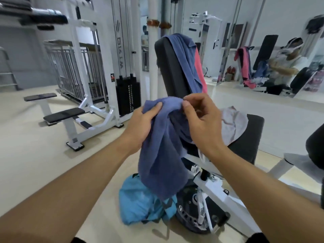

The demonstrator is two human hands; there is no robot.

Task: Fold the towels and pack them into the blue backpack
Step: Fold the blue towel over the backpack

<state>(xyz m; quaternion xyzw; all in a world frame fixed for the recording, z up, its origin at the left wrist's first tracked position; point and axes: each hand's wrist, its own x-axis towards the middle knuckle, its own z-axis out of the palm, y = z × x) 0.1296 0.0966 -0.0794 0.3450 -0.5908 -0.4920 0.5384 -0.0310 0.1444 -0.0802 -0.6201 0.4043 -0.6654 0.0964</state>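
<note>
We held a blue terry towel (162,149) up in front of us with both hands, and it hung in loose folds from its top edge down toward the floor. Our left hand (140,127) gripped the towel's upper left part, thumb laid over the cloth and fingers curled behind it, while our right hand (199,120) pinched the top edge between thumb and forefinger, the other fingers bent loosely. The two hands were near each other but not touching. Directly under the towel's lower end lay the light blue fabric backpack (138,204), slumped on the pale floor (35,163) and leaning against the round dark base of the exercise machine (196,213). The hanging towel hid part of the backpack's top, so we could not tell whether it was unzipped. Behind the towel rose the machine's black padded backrest (172,67), with a second dark blue towel (187,62) draped over its top and a pink towel (200,72) showing beside it. A grey crumpled cloth (231,125) rested on the black padded seat (249,142), just beyond our right hand. To the left stood a white cable weight machine (98,76) with a black weight stack (128,97), and to the right a wall mirror (273,50) reflected the room.
</note>
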